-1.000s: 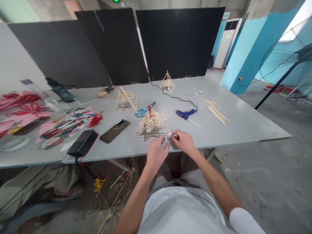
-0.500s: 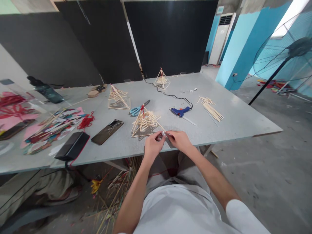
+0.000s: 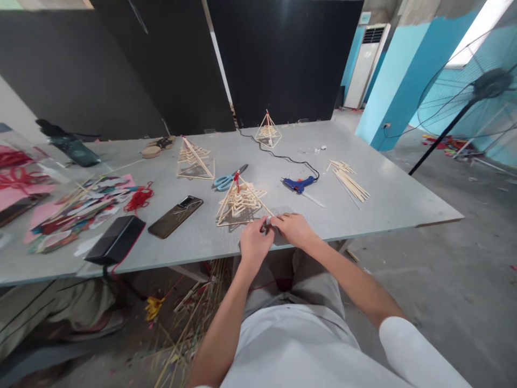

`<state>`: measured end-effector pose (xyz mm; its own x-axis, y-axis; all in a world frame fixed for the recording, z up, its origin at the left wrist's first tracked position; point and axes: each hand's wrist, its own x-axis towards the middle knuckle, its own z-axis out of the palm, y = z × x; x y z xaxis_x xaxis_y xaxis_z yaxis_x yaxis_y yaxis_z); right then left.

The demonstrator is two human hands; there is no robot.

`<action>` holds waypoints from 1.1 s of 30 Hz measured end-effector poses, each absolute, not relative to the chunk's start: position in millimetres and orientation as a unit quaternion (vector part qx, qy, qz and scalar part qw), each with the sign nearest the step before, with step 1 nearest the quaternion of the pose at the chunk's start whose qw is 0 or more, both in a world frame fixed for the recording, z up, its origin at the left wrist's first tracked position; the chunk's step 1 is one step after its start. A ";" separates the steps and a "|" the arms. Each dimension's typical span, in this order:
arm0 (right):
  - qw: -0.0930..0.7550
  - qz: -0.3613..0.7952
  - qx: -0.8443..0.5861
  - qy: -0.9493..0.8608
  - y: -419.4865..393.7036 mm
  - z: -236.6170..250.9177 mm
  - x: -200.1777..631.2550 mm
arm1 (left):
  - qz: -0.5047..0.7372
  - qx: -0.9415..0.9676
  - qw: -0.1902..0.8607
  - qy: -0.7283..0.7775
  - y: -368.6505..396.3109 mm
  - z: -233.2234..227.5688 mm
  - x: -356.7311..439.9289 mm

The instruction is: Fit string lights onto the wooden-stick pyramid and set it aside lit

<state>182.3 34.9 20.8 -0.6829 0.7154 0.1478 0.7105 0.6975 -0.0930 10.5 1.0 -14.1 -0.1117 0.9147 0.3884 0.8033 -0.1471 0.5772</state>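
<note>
A small pyramid of thin wooden sticks (image 3: 241,200), tied with red at its tip, stands near the table's front edge. At its near right corner both hands meet, fingertips almost touching. My left hand (image 3: 255,241) is closed, pinching a small white piece (image 3: 269,219) by that corner. My right hand (image 3: 297,229) is closed from the other side; its fingers hide whatever they grip. Light-blue scissors (image 3: 223,183) lie just behind the pyramid. To the right rests a blue glue gun (image 3: 299,184) with a clear glue stick in its back.
Two more stick pyramids (image 3: 196,159) (image 3: 268,132) stand farther back. Loose sticks (image 3: 351,183) lie at the right. On the left are a phone (image 3: 175,216), a black box (image 3: 115,240), red yarn (image 3: 139,198) and coloured scraps (image 3: 84,210). The glue gun's cord (image 3: 283,157) runs to the back edge.
The right hand's fingers have shifted slightly left over the pyramid's corner, covering more of the white piece. The left hand has barely moved. The view has shifted slightly.
</note>
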 end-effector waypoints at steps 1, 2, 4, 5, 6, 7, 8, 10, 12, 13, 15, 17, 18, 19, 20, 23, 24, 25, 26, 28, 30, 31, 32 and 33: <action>0.087 0.015 -0.388 -0.917 35.9 20.0 182.8 | 0.366 0.661 0.074 0.651 0.9 -13.7 11.4; 0.088 0.017 -0.388 -0.917 36.9 19.2 183.2 | 0.365 0.660 0.072 0.652 0.7 -13.4 12.2; 0.092 0.021 -0.388 -0.917 38.2 17.8 183.6 | 0.363 0.661 0.069 0.653 0.5 -13.0 13.2; 0.094 0.023 -0.389 -0.916 38.3 17.3 183.9 | 0.362 0.661 0.068 0.654 0.6 -12.9 13.4; 0.097 0.025 -0.391 -0.915 38.0 17.0 184.5 | 0.362 0.660 0.067 0.654 0.6 -12.8 13.5; 0.101 0.028 -0.394 -0.913 37.3 16.8 185.5 | 0.363 0.659 0.066 0.655 0.8 -12.9 13.4; 0.104 0.031 -0.399 -0.911 36.3 16.7 187.2 | 0.364 0.657 0.065 0.656 0.9 -13.0 13.2; 0.112 0.036 -0.415 -0.902 33.6 16.0 192.6 | 0.368 0.654 0.064 0.657 1.0 -13.4 12.5; 0.122 0.041 -0.439 -0.889 31.0 14.3 199.6 | 0.373 0.655 0.066 0.654 0.6 -14.0 11.7; 0.127 0.043 -0.453 -0.882 30.0 13.1 203.0 | 0.375 0.655 0.068 0.652 0.2 -14.3 11.3; 0.135 0.048 -0.477 -0.867 28.8 10.3 208.2 | 0.377 0.655 0.075 0.650 -0.7 -14.8 10.5; 0.139 0.053 -0.492 -0.858 28.7 7.9 210.3 | 0.379 0.652 0.085 0.651 -1.3 -14.9 9.7; 0.140 0.057 -0.495 -0.855 28.8 7.1 210.2 | 0.379 0.651 0.091 0.652 -1.4 -14.8 9.5; 0.140 0.060 -0.497 -0.854 29.0 6.6 209.7 | 0.378 0.649 0.098 0.653 -1.4 -14.5 9.4; 0.139 0.064 -0.498 -0.854 29.2 6.4 208.9 | 0.377 0.648 0.104 0.654 -1.1 -14.1 9.5; 0.136 0.072 -0.499 -0.853 29.5 6.7 206.6 | 0.372 0.638 0.112 0.665 0.5 -11.7 11.4; 0.135 0.074 -0.501 -0.852 29.5 6.9 206.2 | 0.370 0.633 0.111 0.671 1.2 -10.6 12.7; 0.133 0.076 -0.503 -0.851 29.7 6.9 205.9 | 0.368 0.628 0.108 0.677 1.9 -9.5 14.2; 0.132 0.077 -0.505 -0.849 29.8 6.8 205.8 | 0.367 0.623 0.105 0.683 2.3 -8.3 16.0; 0.130 0.078 -0.509 -0.847 30.2 6.5 205.8 | 0.364 0.616 0.099 0.691 2.6 -6.0 19.9; 0.129 0.078 -0.513 -0.845 30.2 6.3 205.7 | 0.361 0.613 0.095 0.696 2.1 -3.9 23.8; 0.129 0.078 -0.515 -0.844 30.0 6.5 205.5 | 0.359 0.613 0.093 0.698 1.7 -3.0 25.5; 0.129 0.078 -0.517 -0.842 29.7 6.8 205.3 | 0.358 0.613 0.090 0.699 1.3 -2.1 27.1; 0.129 0.078 -0.521 -0.840 29.1 7.3 205.0 | 0.356 0.614 0.088 0.699 1.0 -1.4 28.4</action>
